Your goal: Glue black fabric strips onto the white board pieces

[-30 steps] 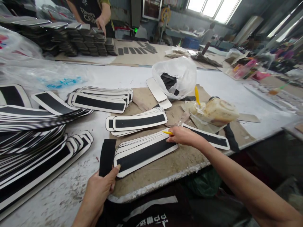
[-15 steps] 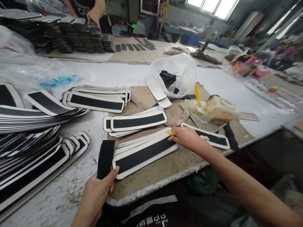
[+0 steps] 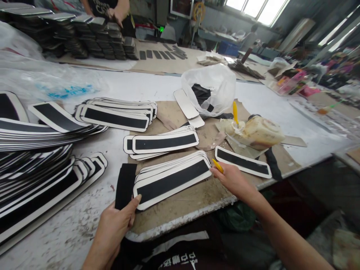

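Note:
My left hand (image 3: 116, 223) is closed on a bundle of black strips (image 3: 125, 183). Its thumb presses the near-left corner of the top white-bordered black panel (image 3: 174, 180) in a fanned pile. My right hand (image 3: 234, 180) grips a yellow-handled tool (image 3: 218, 165), whose working end I cannot make out. The fingertips are at the right end of that top panel; whether they touch it is unclear. Just beyond this hand lies a single white-bordered panel (image 3: 243, 162). Farther back is a smaller fanned pile of panels (image 3: 165, 142).
A stained, glue-smeared container (image 3: 263, 131) stands right, near an upright yellow handle (image 3: 235, 111). Behind are a plastic bag of black pieces (image 3: 225, 90) and another panel pile (image 3: 115, 116). Large panel stacks (image 3: 36, 202) fill the left. A co-worker's hand (image 3: 120, 13) is across the table.
My right hand has shifted right and slightly down, from over the top panel to its right end, and the yellow tool has turned. My left hand stays put. The co-worker's hand has risen.

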The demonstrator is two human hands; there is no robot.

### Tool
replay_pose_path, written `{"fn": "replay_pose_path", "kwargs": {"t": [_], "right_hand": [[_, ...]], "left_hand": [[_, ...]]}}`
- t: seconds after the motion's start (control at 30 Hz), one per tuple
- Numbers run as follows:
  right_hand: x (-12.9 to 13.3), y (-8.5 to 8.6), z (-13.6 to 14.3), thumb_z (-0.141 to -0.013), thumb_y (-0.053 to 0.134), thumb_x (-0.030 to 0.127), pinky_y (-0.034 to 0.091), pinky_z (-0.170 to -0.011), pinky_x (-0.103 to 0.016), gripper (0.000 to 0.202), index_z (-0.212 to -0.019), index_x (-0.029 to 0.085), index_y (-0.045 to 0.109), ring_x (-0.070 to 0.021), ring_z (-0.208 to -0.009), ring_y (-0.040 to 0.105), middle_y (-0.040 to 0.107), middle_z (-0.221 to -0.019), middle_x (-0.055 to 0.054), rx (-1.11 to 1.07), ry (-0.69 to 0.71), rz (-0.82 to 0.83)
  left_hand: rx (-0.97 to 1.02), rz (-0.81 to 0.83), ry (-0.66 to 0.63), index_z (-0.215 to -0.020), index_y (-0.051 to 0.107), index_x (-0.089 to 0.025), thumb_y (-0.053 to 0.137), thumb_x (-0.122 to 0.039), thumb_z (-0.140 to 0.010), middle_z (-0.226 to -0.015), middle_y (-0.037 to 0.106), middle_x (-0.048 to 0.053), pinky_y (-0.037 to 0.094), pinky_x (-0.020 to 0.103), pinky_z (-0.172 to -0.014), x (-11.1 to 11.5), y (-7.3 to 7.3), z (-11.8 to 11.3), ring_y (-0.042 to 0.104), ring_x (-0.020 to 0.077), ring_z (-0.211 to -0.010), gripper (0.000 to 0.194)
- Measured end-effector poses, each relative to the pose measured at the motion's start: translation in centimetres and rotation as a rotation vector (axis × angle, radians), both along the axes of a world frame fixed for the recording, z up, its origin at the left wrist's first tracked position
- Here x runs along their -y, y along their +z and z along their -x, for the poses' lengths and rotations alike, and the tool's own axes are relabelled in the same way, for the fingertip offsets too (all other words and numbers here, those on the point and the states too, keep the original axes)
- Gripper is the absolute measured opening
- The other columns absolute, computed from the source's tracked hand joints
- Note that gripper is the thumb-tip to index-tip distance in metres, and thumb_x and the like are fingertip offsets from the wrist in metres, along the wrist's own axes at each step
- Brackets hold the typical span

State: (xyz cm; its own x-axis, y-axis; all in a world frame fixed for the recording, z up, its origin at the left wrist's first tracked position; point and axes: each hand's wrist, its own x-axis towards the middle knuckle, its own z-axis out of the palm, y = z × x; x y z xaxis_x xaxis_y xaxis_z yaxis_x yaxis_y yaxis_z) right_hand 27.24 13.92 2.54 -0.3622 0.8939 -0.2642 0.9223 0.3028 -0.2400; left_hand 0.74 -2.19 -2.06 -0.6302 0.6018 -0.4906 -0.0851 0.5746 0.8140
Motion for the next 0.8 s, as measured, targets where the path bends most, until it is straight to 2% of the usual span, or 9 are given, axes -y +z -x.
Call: {"fn": "replay_pose_path", "kwargs": {"t": [0.17,0.3,0.47,0.63,0.8], "right_hand": [[1.1,-0.2,0.1,-0.091,0.040,0.041,0.035,-0.062,-0.025,0.036,-0.066,0.019,0.055,-0.0170,-0.065,0.058,0.062,-0.065,-0.002,-0.059,-0.120,-0.049],[1.6,-0.1,0.4,-0.090,0.040,0.043,0.035,-0.063,-0.025,0.038,-0.067,0.019,0.057,-0.0178,-0.066,0.059,0.063,-0.065,-0.004,0.045,-0.171,-0.046],[1.9,-0.5,0.8,-0.093,0.034,0.044,0.033,-0.059,-0.026,0.039,-0.081,0.019,0.061,-0.0205,-0.069,0.061,0.066,-0.071,-0.008,0.207,-0.139,-0.140],[2.1,-0.9,0.6,-0.093,0.032,0.047,0.033,-0.056,-0.027,0.043,-0.080,0.018,0.061,-0.0221,-0.066,0.061,0.065,-0.069,-0.009,0.261,-0.096,-0.144],[3.9,0.1,2.3,-0.094,0.031,0.042,0.034,-0.054,-0.031,0.038,-0.089,0.019,0.061,-0.0274,-0.068,0.063,0.065,-0.070,-0.011,0.399,-0.136,-0.171]], "left_hand": [[0.012,-0.002,0.003,-0.054,0.048,-0.020,0.066,-0.051,-0.060,-0.030,0.040,-0.005,0.023,0.023,-0.037,0.0,-0.2,-0.1,0.032,0.0103,-0.033,0.036],[0.018,-0.034,-0.015,-0.056,0.049,-0.019,0.066,-0.050,-0.061,-0.031,0.040,-0.006,0.024,0.023,-0.038,-0.1,0.1,-0.2,0.032,0.0100,-0.033,0.035],[-0.016,-0.023,-0.022,-0.054,0.048,-0.019,0.065,-0.050,-0.060,-0.030,0.040,-0.005,0.024,0.023,-0.038,0.0,0.3,-0.1,0.032,0.0094,-0.033,0.036],[0.043,-0.082,-0.029,-0.061,0.049,-0.019,0.063,-0.046,-0.063,-0.031,0.040,-0.007,0.025,0.021,-0.038,0.2,-0.1,-0.1,0.033,0.0093,-0.033,0.030],[0.045,-0.093,-0.018,-0.062,0.047,-0.019,0.063,-0.044,-0.064,-0.032,0.040,-0.008,0.023,0.020,-0.037,0.2,-0.3,-0.1,0.032,0.0087,-0.033,0.030]]}}
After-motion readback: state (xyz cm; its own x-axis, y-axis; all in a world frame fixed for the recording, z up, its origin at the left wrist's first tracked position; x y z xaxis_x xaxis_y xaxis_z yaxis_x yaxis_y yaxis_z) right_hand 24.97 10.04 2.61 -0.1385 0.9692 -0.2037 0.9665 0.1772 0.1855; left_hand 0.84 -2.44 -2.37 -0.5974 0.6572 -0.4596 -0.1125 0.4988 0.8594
